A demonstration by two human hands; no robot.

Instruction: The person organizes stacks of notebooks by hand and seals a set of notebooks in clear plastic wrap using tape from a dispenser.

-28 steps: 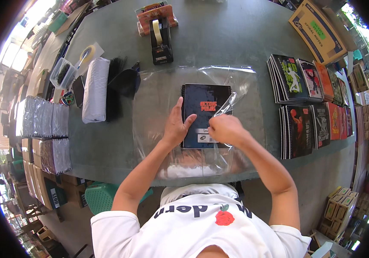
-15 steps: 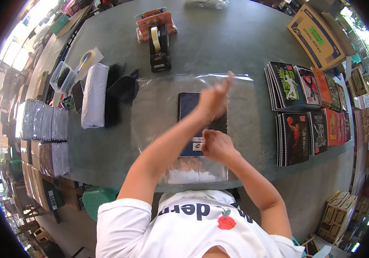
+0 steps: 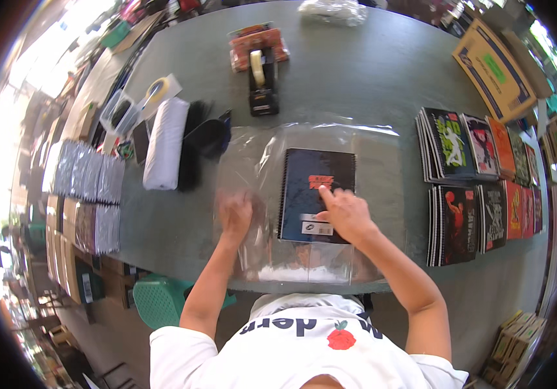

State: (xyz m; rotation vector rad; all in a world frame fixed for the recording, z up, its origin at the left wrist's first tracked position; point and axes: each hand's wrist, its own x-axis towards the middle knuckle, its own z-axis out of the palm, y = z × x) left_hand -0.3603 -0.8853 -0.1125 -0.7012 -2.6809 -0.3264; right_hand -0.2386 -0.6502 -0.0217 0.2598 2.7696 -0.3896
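Observation:
A dark spiral-bound notebook (image 3: 299, 170) with a red-orange mark and a white label lies on clear plastic sheeting (image 3: 382, 194) in front of me. My right hand (image 3: 350, 214) rests on the notebook's right half, index finger stretched across the cover and thumb apart near the label. To the left of the notebook, my left hand (image 3: 235, 212) is over the plastic. Motion blurs its fingers, and no object shows in it.
A black tape dispenser (image 3: 263, 91) stands beyond the sheeting. To the left are a white roll (image 3: 166, 144), a clear tub (image 3: 121, 112) and plastic-wrapped notebook stacks (image 3: 87, 170). Notebook stacks (image 3: 452, 223) and a cardboard box (image 3: 494, 71) line the right side.
My left hand has swung from above the notebook's top right to the sheeting on its left, uncovering the cover. My right hand has unfolded its index finger onto the notebook. The view has shifted slightly.

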